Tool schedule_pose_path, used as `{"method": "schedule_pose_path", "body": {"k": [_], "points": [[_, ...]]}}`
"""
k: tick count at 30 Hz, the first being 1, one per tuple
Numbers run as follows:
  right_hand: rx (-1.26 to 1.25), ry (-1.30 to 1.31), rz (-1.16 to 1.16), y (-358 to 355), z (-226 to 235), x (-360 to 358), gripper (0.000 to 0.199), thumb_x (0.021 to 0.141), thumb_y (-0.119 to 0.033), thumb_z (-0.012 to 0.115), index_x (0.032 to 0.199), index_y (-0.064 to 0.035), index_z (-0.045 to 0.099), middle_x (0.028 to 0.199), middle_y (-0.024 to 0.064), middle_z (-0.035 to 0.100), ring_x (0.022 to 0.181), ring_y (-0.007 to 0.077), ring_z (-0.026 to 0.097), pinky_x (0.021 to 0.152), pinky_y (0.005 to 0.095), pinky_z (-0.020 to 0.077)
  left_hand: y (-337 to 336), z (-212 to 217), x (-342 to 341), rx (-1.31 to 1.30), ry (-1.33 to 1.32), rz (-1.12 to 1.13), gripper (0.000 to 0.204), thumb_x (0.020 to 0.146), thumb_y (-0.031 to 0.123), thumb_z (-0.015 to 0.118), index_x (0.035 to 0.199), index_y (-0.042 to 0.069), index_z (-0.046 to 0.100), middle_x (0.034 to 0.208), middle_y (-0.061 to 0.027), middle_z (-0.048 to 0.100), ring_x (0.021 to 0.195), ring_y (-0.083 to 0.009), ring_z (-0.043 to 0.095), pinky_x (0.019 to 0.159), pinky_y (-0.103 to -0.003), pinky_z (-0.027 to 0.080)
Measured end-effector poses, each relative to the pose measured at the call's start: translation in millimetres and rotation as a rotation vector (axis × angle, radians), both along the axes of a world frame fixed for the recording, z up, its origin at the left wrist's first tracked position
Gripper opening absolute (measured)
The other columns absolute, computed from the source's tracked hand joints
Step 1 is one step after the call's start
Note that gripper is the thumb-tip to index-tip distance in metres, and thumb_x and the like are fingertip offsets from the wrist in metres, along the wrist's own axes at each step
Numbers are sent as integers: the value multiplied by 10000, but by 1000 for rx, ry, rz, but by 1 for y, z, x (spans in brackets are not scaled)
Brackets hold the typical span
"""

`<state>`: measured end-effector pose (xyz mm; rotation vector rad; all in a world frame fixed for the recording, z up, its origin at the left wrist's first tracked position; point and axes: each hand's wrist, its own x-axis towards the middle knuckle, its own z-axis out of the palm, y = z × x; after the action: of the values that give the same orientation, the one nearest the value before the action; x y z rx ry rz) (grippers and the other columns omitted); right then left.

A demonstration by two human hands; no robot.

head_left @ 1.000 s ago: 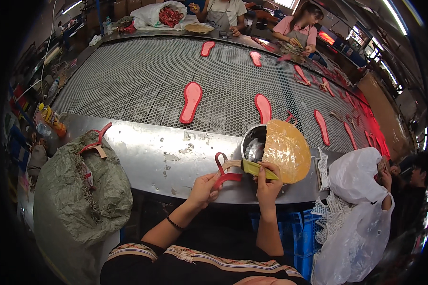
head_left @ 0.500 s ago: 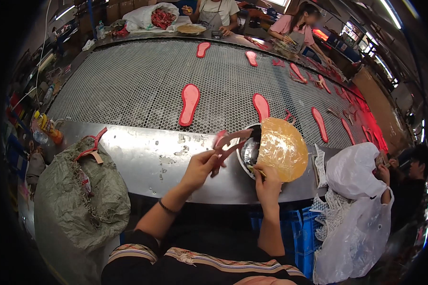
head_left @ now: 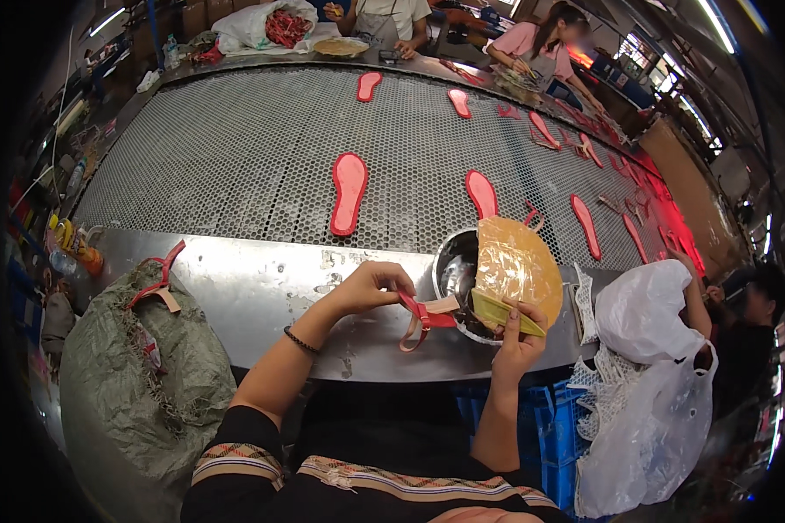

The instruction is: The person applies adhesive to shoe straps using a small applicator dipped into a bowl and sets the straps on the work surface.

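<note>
Here at the worktop [head_left: 262, 292], bare metal and scuffed, the left hand [head_left: 377, 286] pinches a red, branching strap with a pale beige tab [head_left: 429, 320] by its near end. The rest juts out toward the right, in front of a round, shiny metal bowl [head_left: 437, 270], loose at its far end as far as I can see. That's the weak spot: a one-ended grip, so any sideways push could swing the strap or twist its branches together.

Over to the right hand [head_left: 519, 340], closed around a flat, wedge-like, yellow-green tool [head_left: 495, 311]. It tilts just across the front of an amber-yellow disc with a glossy surface [head_left: 523, 261], which covers the right part of the bowl. Tight quarters, this! A small slip of the wrist could knock that disc out of place or catch the bowl's rim. What's inside the bowl I can't tell; it looks dark and shiny, and if it's wet, a drooping branch might dip in and smear.

Strap and tool sit very close; whether they touch, I can't say. Beyond them, a pink-and-red sole-shaped piece [head_left: 481, 193] lies on the grey mesh bed [head_left: 253, 157], right behind the disc. Shove the disc backward and that piece could get nudged askew.
</note>
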<state>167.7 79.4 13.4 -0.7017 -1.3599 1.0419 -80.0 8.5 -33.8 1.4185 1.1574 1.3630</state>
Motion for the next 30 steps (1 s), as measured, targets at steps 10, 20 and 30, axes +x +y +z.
{"method": "schedule_pose_path", "body": {"k": [10,20,30], "points": [[19,-251,87,3,-8,-12,96,895,-59,552,971,-1,559,855,48,612,602,44,503,523,171,402,-9,9,-2,8,76,17,195,719,-102,604,879,8,627,868,-32,604,778,-90,567,685,-223,449],[-49,-198,158,11,-16,-13,75,904,-63,540,966,-19,535,897,70,620,590,50,501,521,172,408,-3,9,-3,0,12,2,144,733,-1,627,874,19,648,827,-16,627,735,-91,564,668,-230,457],[-11,-103,41,8,-12,23,73,879,-57,573,935,-19,546,874,74,631,574,69,530,513,181,433,39,114,42,362,350,715,145,749,-5,615,894,-12,616,823,-90,590,723,-161,560,628,-267,455]]}}
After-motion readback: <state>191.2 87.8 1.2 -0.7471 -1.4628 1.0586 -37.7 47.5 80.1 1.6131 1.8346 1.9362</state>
